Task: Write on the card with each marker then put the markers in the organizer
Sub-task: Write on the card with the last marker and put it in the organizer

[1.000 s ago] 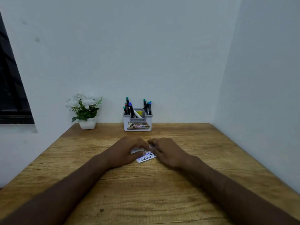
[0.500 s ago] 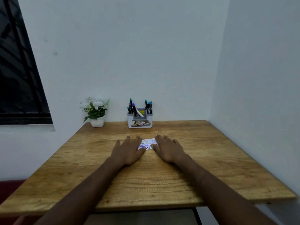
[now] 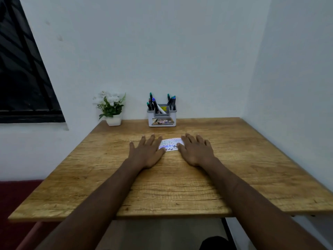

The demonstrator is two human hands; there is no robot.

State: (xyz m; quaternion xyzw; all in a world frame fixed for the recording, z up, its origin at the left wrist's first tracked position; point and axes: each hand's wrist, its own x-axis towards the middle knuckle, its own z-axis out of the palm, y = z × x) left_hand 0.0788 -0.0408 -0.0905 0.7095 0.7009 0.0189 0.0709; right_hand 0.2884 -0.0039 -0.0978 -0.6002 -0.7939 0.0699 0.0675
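Note:
A small white card (image 3: 170,144) covered with lines of coloured writing lies flat on the wooden table (image 3: 234,159). My left hand (image 3: 146,151) rests palm down at the card's left edge, fingers spread, thumb touching it. My right hand (image 3: 195,150) lies palm down at the card's right edge, also spread and holding nothing. Behind them, against the wall, stands a white and grey organizer (image 3: 161,118) with several markers (image 3: 154,103) upright in its compartments.
A white pot of white flowers (image 3: 110,110) stands at the back left of the table. White walls close the back and right sides. A dark window (image 3: 21,78) is at the left. The table's front edge (image 3: 162,214) is near me.
My hands went from curled over the card to flat and spread on either side of it. The view has pulled back, showing the table's front edge.

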